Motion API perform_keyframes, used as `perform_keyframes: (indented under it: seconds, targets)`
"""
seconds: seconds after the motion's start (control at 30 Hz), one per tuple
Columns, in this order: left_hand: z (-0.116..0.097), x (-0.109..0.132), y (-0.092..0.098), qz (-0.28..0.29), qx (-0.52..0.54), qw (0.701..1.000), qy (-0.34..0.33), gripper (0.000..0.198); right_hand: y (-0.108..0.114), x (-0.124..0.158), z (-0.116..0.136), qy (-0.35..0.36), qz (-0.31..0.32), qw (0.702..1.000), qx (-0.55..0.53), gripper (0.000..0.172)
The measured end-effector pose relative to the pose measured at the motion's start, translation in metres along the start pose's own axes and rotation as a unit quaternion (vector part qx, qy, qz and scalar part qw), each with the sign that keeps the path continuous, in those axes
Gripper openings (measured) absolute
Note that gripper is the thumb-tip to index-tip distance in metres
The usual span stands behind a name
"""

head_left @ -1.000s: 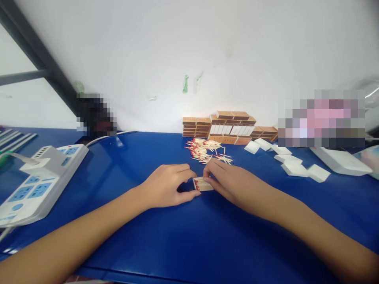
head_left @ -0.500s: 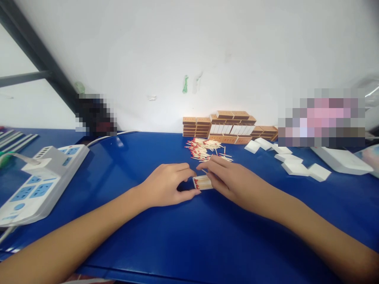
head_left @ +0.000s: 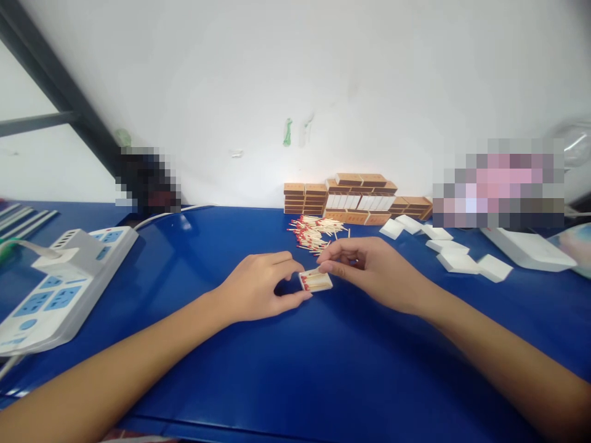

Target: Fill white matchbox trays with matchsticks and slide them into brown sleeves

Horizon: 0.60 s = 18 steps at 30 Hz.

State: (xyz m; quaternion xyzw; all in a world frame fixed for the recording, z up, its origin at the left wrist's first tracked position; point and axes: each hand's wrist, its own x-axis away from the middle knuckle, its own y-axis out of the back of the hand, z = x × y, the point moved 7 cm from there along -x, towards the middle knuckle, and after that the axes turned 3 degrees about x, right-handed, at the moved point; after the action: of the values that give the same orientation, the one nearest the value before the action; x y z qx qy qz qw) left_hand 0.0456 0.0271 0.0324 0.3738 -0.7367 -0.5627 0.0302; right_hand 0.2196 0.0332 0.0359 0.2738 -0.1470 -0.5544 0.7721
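My left hand (head_left: 261,286) grips the left end of a small white matchbox tray (head_left: 319,287) between thumb and forefinger. Several matches lie inside the tray, their red heads toward my left hand. Over the tray's far right side, my right hand (head_left: 369,264) is closed in a pinch on a match that the fingertips mostly hide. Just beyond the tray spreads a loose pile of red-headed matches (head_left: 314,232) on the blue table.
Brown matchboxes (head_left: 360,216) are stacked against the wall, some showing white ends. White empty trays (head_left: 457,263) lie at the right, near a larger white box (head_left: 529,249). A white power strip (head_left: 76,295) with a plugged-in adapter occupies the left side of the blue table (head_left: 286,369).
My right hand has shifted slightly right and turned, its fingers curling in at the tray's far side. More of the tray now shows. My left hand stays in place.
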Motion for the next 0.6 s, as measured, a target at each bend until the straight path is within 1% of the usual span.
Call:
perform_keyframes:
  seconds: [0.1, 0.17, 0.27, 0.43, 0.5, 0.53, 0.6]
  targets:
    - [0.001, 0.001, 0.001, -0.004, 0.002, 1.0, 0.003, 0.027, -0.006, -0.002, -0.008, -0.019, 0.032, 0.998, -0.043, 0.023]
    - [0.002, 0.001, 0.001, -0.007, 0.005, 1.0, 0.005, 0.026, -0.009, -0.002, -0.011, -0.017, 0.044, 0.998, -0.046, 0.023]
    - [0.001, 0.0, 0.002, -0.006, 0.005, 1.0, 0.004, 0.027, -0.007, -0.002, -0.011, 0.001, 0.027, 0.999, 0.018, 0.021]
    - [0.0, 0.0, 0.0, 0.001, 0.002, 1.0, 0.004, 0.027, -0.003, -0.001, -0.003, 0.061, 0.003, 0.99, 0.127, 0.017]
    - [0.0, 0.0, 0.0, 0.001, 0.0, 1.0, 0.006, 0.028, 0.005, -0.002, -0.002, 0.085, -0.008, 0.982, 0.169, 0.019]
    - [0.0, 0.0, 0.0, 0.002, 0.0, 1.0, 0.006, 0.028, 0.012, -0.002, -0.003, 0.098, -0.02, 0.975, 0.199, 0.021]
    - [0.0, -0.001, 0.0, 0.002, 0.002, 1.0, 0.005, 0.028, 0.033, -0.003, -0.011, 0.117, -0.058, 0.951, 0.281, 0.023]
